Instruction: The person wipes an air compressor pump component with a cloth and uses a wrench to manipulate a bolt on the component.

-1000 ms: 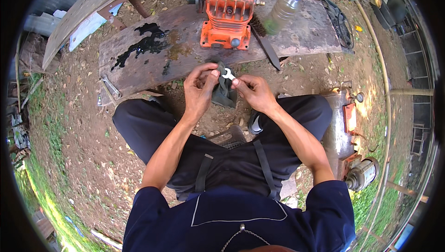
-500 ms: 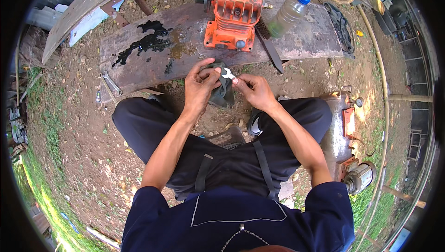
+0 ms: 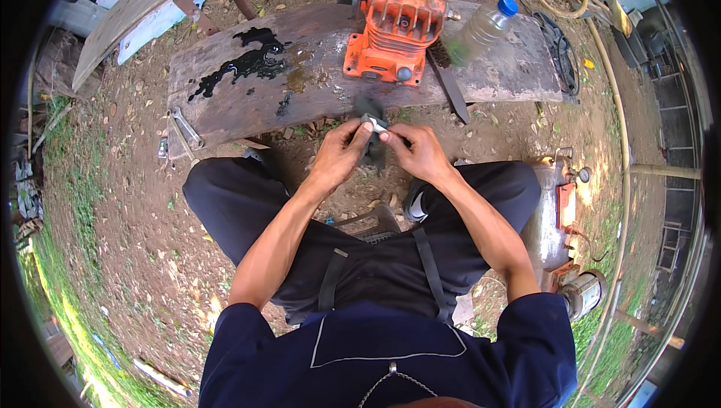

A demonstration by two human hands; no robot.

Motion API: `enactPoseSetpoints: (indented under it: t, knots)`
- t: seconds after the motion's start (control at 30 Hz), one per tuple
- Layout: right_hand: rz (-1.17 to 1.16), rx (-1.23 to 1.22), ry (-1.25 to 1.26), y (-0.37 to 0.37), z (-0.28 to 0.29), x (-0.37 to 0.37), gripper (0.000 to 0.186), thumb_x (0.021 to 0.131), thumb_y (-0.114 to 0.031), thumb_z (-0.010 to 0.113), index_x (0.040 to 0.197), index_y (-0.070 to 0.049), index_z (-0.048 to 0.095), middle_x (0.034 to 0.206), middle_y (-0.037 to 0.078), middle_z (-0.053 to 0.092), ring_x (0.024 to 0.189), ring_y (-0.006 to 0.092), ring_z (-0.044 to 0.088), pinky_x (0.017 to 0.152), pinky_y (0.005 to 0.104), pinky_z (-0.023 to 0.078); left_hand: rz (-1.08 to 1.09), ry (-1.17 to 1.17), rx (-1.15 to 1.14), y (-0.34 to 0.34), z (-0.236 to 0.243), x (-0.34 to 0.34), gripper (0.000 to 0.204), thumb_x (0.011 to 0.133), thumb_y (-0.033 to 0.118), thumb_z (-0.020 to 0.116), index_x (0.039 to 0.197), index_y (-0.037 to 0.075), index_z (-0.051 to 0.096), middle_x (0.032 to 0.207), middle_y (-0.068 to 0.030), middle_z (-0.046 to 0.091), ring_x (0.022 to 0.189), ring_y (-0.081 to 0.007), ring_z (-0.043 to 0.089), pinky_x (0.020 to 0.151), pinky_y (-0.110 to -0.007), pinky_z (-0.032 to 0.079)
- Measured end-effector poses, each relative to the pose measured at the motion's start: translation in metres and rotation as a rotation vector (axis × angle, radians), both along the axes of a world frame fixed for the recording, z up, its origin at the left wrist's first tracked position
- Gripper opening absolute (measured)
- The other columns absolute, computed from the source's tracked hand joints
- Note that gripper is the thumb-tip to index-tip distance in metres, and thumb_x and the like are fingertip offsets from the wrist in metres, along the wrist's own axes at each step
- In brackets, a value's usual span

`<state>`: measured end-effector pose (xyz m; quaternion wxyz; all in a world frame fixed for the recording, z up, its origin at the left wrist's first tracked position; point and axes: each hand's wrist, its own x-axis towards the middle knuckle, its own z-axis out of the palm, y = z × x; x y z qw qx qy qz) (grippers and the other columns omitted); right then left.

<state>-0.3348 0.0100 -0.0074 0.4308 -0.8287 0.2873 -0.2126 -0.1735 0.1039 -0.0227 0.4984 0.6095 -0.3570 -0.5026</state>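
In front of my knees, my left hand (image 3: 338,156) pinches a dark cloth (image 3: 368,106) around the head of a small silver wrench (image 3: 376,127). The cloth hangs below the fingers and is smeared by motion. My right hand (image 3: 422,153) grips the wrench's other end between thumb and fingers, and the two hands nearly touch. Beyond them an orange compressor pump (image 3: 398,29) stands upright on the wooden bench (image 3: 315,100). Most of the wrench is hidden by the fingers and cloth.
A blue-capped plastic bottle (image 3: 484,29) stands right of the pump, beside a dark wire brush (image 3: 449,89). Black oil (image 3: 240,63) is spilled on the bench's left part, where a larger wrench (image 3: 188,127) lies. A metal tank (image 3: 547,213) sits by my right knee.
The cloth has come over the wrench's open jaw, which showed bare before. My left hand has shifted right and down, closer to my right hand. The view has shifted slightly.
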Motion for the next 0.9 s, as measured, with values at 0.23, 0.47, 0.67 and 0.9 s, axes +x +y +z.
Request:
enactPoseSetpoints:
  t: [0.23, 0.47, 0.67, 0.9]
  knots:
    - [-0.081, 0.025, 0.133, 0.009, 0.011, 0.013, 0.021, 0.090, -0.019, 0.062, 0.081, 0.001, 0.062, 0.068, 0.018, 0.058, 0.060, 0.0347, 0.058, 0.054, 0.0412, 0.043, 0.209, -0.253, -0.193, -0.004, -0.007, 0.008, 0.026, 0.087, 0.023, 0.069, 0.089, -0.004, 0.068, 0.082, -0.0098, 0.064, 0.077, -0.0172, 0.057, 0.069, -0.032, 0.045]
    - [-0.113, -0.238, 0.157, 0.013, 0.023, 0.012, 0.023, 0.092, -0.020, 0.059, 0.080, -0.001, 0.060, 0.073, 0.018, 0.061, 0.068, 0.0389, 0.061, 0.059, 0.0475, 0.047, 0.344, -0.572, -0.278, -0.009, 0.010, 0.001, 0.025, 0.080, 0.020, 0.075, 0.083, -0.004, 0.068, 0.088, -0.0153, 0.067, 0.083, -0.0259, 0.060, 0.076, -0.036, 0.047]
    - [-0.069, -0.054, 0.160, 0.011, 0.039, 0.003, 0.025, 0.093, -0.022, 0.060, 0.083, 0.001, 0.062, 0.066, 0.017, 0.059, 0.060, 0.0352, 0.058, 0.055, 0.0419, 0.044, 0.330, -0.321, -0.284, -0.007, -0.004, -0.006, 0.021, 0.079, 0.014, 0.075, 0.079, -0.003, 0.063, 0.085, -0.0126, 0.063, 0.086, -0.0241, 0.055, 0.076, -0.034, 0.044]
    - [0.070, 0.982, 0.166, -0.006, 0.043, -0.015, 0.034, 0.097, -0.032, 0.055, 0.083, -0.002, 0.061, 0.057, -0.002, 0.044, 0.046, 0.0052, 0.037, 0.041, 0.0239, 0.031, 0.259, -0.563, -0.511, -0.006, 0.004, -0.015, 0.015, 0.081, 0.009, 0.070, 0.084, -0.002, 0.060, 0.088, -0.0129, 0.059, 0.085, -0.0264, 0.053, 0.078, -0.036, 0.042]
